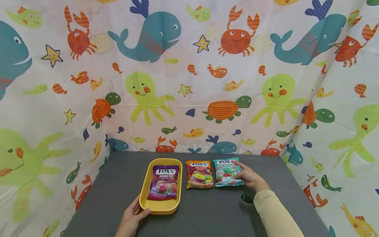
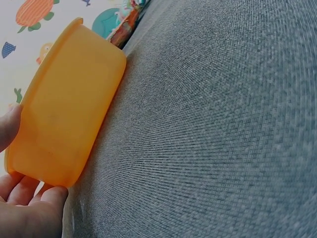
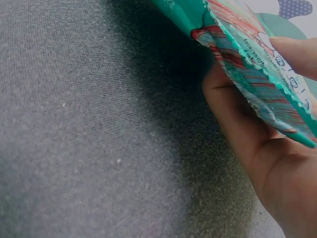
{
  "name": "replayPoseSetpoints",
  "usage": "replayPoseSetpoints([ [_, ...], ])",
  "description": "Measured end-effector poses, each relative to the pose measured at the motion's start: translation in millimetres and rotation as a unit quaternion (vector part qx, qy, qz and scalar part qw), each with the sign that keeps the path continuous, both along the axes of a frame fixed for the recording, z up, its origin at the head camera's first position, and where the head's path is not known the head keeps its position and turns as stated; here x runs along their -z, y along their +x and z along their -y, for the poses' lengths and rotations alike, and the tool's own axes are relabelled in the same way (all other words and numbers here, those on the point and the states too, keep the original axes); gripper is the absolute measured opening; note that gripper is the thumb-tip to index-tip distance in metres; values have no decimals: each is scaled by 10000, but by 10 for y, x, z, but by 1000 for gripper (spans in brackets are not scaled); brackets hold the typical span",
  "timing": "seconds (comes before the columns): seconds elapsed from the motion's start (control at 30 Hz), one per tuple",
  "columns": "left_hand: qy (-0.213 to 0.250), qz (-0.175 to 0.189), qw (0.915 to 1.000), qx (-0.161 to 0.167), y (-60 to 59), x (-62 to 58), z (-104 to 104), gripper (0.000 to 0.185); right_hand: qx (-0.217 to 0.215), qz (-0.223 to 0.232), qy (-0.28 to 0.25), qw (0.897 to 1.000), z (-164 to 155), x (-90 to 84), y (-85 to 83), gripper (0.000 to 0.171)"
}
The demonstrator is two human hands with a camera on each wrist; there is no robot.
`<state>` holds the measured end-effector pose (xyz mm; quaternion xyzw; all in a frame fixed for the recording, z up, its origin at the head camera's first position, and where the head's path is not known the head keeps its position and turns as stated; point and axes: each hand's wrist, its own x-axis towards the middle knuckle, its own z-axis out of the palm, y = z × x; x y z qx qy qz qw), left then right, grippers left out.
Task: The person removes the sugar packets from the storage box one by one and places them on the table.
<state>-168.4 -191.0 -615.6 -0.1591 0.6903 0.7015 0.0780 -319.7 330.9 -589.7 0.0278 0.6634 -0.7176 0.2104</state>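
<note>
Teal candy bag [image 1: 226,172] pinched at edge by right hand [image 1: 251,178], thumb under, fingers [image 3: 297,54] on top. Left hand [image 1: 132,217] fingers curled on yellow tray [image 1: 148,184] corner, grey worktop [image 1: 207,210].

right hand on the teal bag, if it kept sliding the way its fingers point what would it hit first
The right hand pinches the teal mint bag, fingers pointing left. Straight on, it would probably meet the red fruits bag first, then the yellow tray. The gap between the bags looks slight.
</note>
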Motion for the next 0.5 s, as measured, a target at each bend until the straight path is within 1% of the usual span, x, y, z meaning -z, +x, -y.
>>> replayPoseSetpoints([
  [0.2,-90,8,10000,-38,3,-5,-14,95,68,-10,87,9999,13,32,-11,95],
  [0.33,-162,32,9999,8,4,4,-11,96,107,40,116,9999,27,52,-14,95],
  [0.5,-127,31,9999,-13,-10,-3,-1,95,183,5,295,9994,51,43,-25,95],
])
